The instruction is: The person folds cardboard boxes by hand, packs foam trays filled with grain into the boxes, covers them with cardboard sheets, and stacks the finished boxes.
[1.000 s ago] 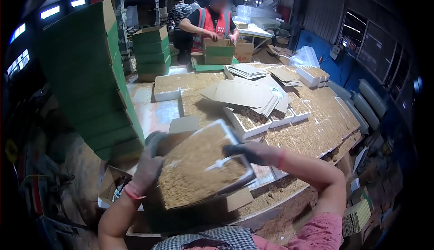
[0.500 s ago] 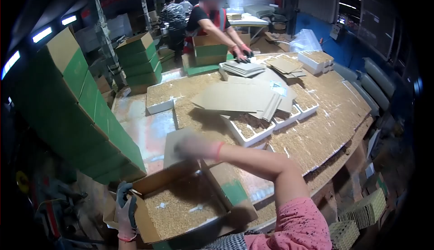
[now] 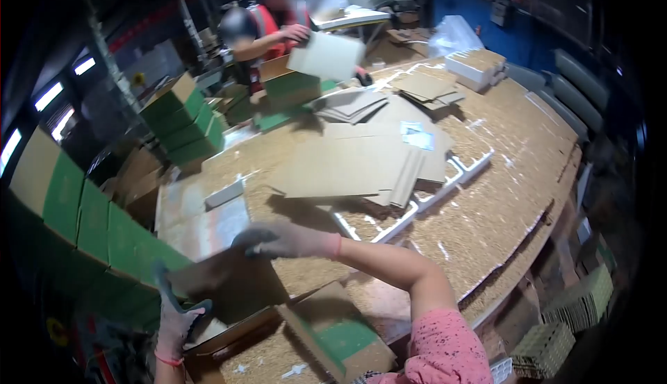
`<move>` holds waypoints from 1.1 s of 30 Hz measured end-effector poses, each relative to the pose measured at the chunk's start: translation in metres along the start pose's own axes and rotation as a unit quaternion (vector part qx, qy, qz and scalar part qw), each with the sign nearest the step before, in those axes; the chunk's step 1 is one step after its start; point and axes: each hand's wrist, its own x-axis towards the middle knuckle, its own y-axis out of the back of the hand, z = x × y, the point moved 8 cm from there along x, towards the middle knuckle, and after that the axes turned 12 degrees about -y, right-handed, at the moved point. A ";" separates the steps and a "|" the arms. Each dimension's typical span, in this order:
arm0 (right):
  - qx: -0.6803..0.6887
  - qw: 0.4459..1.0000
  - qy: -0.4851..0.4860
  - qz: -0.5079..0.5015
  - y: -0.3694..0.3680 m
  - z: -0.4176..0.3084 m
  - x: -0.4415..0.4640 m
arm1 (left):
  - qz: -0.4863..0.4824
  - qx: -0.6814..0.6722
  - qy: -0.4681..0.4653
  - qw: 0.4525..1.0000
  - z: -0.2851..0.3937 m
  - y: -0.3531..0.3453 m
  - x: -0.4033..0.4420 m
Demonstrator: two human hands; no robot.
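A grey-brown cardboard sheet stands tilted above the back left of an open box. My right hand, in a grey-palmed glove, is closed on its upper edge. At the sheet's left side is my left hand, gloved, its thumb and fingers apart near the box's left edge; it may touch the sheet, but holds nothing I can make out. Inside the box, light brown granular material shows with small white pieces on it. The box's green and brown flap leans outward at the right.
Green and brown boxes are stacked at left. Cardboard sheets and white trays lie on the granule-covered table. Across it, a person in a red vest holds a pale sheet over another box.
The filled tray left my hands and its filling shows inside the box. My right hand picked up a cardboard sheet and brought it over the box. The other person lifted a pale sheet.
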 end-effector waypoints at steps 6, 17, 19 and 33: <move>-0.366 0.842 0.037 0.395 0.174 -0.016 -0.097 | -0.029 0.303 -0.255 0.918 0.132 -0.026 0.026; -0.341 0.607 -0.472 0.540 0.380 0.152 -0.248 | -0.208 0.288 -0.199 0.913 0.155 -0.106 -0.104; -0.300 0.623 -0.423 0.585 0.375 0.125 -0.257 | -0.206 0.250 -0.162 0.932 0.146 -0.110 -0.099; -0.194 0.909 -0.001 0.369 0.122 -0.097 -0.137 | -0.030 -0.386 0.072 0.919 0.128 -0.055 -0.041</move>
